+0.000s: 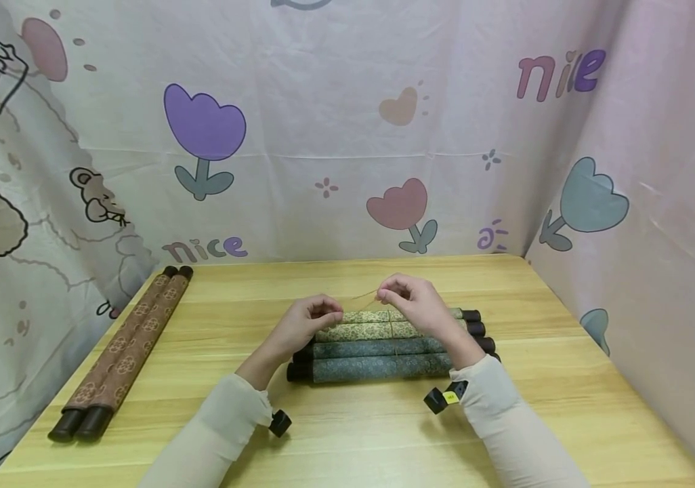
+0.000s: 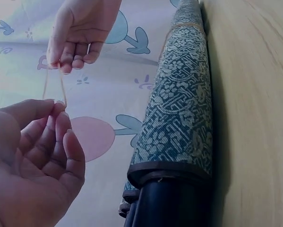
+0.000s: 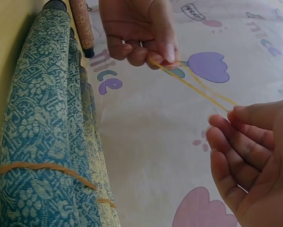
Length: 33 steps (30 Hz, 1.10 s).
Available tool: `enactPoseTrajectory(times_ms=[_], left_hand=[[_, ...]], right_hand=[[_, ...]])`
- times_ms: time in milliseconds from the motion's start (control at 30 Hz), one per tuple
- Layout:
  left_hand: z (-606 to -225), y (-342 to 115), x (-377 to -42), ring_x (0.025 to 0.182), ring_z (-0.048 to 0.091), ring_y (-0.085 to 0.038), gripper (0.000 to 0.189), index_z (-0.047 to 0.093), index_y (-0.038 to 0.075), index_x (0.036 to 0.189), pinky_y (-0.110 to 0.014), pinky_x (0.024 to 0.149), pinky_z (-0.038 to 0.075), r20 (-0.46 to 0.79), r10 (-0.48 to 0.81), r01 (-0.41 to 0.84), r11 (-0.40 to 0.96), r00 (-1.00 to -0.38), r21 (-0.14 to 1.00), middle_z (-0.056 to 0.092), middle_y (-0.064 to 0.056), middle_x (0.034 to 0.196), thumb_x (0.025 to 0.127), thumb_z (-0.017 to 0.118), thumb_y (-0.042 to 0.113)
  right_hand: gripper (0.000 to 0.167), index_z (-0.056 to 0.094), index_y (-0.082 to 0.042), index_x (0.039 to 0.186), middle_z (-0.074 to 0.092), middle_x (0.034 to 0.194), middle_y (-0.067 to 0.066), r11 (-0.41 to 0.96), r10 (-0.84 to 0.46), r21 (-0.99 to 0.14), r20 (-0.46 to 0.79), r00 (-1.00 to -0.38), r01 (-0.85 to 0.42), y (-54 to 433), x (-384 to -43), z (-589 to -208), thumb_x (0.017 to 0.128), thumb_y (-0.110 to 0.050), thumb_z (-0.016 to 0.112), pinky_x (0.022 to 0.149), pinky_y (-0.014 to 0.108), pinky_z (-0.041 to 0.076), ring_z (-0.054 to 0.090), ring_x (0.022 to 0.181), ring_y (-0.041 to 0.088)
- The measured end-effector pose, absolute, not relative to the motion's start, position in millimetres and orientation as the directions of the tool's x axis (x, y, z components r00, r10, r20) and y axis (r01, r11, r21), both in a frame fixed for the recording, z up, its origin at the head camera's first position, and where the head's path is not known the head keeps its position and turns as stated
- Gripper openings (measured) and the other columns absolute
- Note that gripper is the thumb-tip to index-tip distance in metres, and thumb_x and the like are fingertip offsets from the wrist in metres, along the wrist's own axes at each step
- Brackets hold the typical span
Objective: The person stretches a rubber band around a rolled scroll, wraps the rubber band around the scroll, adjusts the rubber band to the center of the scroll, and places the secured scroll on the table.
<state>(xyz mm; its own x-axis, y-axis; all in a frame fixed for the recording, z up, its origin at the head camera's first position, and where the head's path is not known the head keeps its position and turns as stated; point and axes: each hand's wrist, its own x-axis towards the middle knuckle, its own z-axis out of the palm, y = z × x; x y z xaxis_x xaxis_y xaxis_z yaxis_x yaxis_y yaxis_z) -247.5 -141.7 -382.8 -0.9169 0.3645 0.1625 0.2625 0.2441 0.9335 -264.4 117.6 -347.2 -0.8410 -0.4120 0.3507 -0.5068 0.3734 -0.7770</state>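
Observation:
A thin yellow rubber band (image 3: pixel 193 88) is stretched between the fingertips of my two hands. My left hand (image 1: pixel 301 327) pinches one end; my right hand (image 1: pixel 417 305) pinches the other, slightly higher and farther back in the head view. Just below them lie two blue patterned scrolls (image 1: pixel 353 369) and, behind these, two yellow patterned scrolls (image 1: pixel 353 332), side by side with dark end knobs. Tan bands (image 3: pixel 42 165) go across the blue and the yellow scrolls near their middle. My forearms partly cover the scrolls' ends in the head view.
Two brown flower-patterned scrolls (image 1: pixel 131 339) lie together along the left side of the wooden table (image 1: pixel 347 434). A printed curtain (image 1: pixel 299 203) hangs behind the table and on both sides. A small black camera (image 1: pixel 435 400) sits on my right wrist, another (image 1: pixel 280 423) on my left.

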Motion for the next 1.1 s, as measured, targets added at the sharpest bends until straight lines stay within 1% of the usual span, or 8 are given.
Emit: enactPoseTrajectory(times_ms=[67,267,500,667,800,900,1000,1100], left_hand=[[-383.7,-141.6,-247.3,0.089,0.058,-0.039,0.028,0.066,-0.003,0.108,-0.045,0.074,0.052,0.153,0.378,0.265,0.263,-0.913,0.928,0.066,-0.013,0.097,0.095,0.066,0.022],[-386.7,-138.8,-246.8,0.087,0.058,-0.042,0.027,0.066,-0.004,0.107,-0.050,0.077,0.052,0.155,0.434,0.299,0.287,-0.888,0.910,0.066,-0.022,0.097,0.096,0.065,0.020],[-384.9,-138.1,-245.5,0.084,0.056,-0.042,0.020,0.065,0.003,0.103,-0.048,0.074,0.051,0.172,0.385,0.291,0.277,-0.907,0.916,0.065,-0.023,0.097,0.098,0.062,0.022],[-384.4,-140.7,-246.4,0.084,0.056,-0.043,0.020,0.064,0.004,0.105,-0.051,0.072,0.050,0.189,0.324,0.282,0.268,-0.927,0.921,0.066,-0.023,0.099,0.099,0.061,0.022],[-386.0,-138.5,-246.3,0.080,0.054,-0.042,0.015,0.065,0.006,0.103,-0.045,0.067,0.049,0.189,0.353,0.297,0.282,-0.916,0.912,0.064,-0.024,0.096,0.099,0.060,0.020],[-387.0,-135.7,-246.1,0.078,0.052,-0.043,0.019,0.065,0.002,0.104,-0.041,0.064,0.048,0.192,0.387,0.313,0.277,-0.902,0.909,0.063,-0.025,0.094,0.099,0.061,0.020],[-386.2,-134.5,-245.8,0.081,0.053,-0.047,0.022,0.063,0.000,0.106,-0.045,0.067,0.050,0.199,0.384,0.310,0.256,-0.902,0.916,0.062,-0.026,0.096,0.099,0.061,0.021],[-383.9,-135.7,-245.7,0.086,0.054,-0.048,0.019,0.063,0.004,0.105,-0.051,0.073,0.050,0.190,0.354,0.282,0.229,-0.916,0.932,0.062,-0.028,0.099,0.098,0.061,0.022]], right_hand=[[0.016,0.069,-0.010,0.101,0.069,0.091,0.001,0.343,-0.397,-0.794,0.361,-0.844,-0.501,118.7,-265.1,-346.9,0.099,-0.023,0.060,0.069,0.035,0.051,0.064,0.085,0.019],[0.017,0.068,-0.006,0.103,0.071,0.097,0.011,0.227,-0.362,-0.854,0.373,-0.854,-0.469,120.1,-266.7,-344.9,0.100,-0.019,0.058,0.084,0.041,0.054,0.066,0.091,0.024],[0.013,0.066,-0.005,0.100,0.070,0.094,0.011,0.292,-0.384,-0.828,0.356,-0.852,-0.478,120.1,-265.9,-344.5,0.099,-0.016,0.059,0.080,0.036,0.055,0.066,0.087,0.026],[0.013,0.067,-0.006,0.099,0.070,0.092,0.007,0.355,-0.349,-0.809,0.350,-0.869,-0.468,122.6,-265.4,-343.4,0.099,-0.016,0.059,0.076,0.040,0.053,0.064,0.087,0.026],[0.014,0.065,-0.002,0.101,0.071,0.098,0.011,0.263,-0.340,-0.851,0.359,-0.869,-0.455,124.3,-267.0,-341.8,0.100,-0.014,0.057,0.081,0.041,0.053,0.065,0.089,0.023],[0.016,0.063,0.000,0.102,0.071,0.100,0.013,0.162,-0.362,-0.880,0.367,-0.857,-0.446,123.8,-267.4,-341.1,0.100,-0.013,0.056,0.080,0.040,0.053,0.065,0.087,0.024],[0.016,0.063,0.000,0.102,0.069,0.095,0.014,0.117,-0.394,-0.888,0.369,-0.842,-0.444,122.8,-267.5,-342.3,0.101,-0.014,0.056,0.075,0.035,0.054,0.063,0.082,0.024],[0.015,0.063,-0.001,0.100,0.066,0.089,0.015,0.136,-0.415,-0.885,0.357,-0.837,-0.445,122.4,-267.9,-344.2,0.101,-0.015,0.056,0.070,0.031,0.052,0.059,0.076,0.023]])
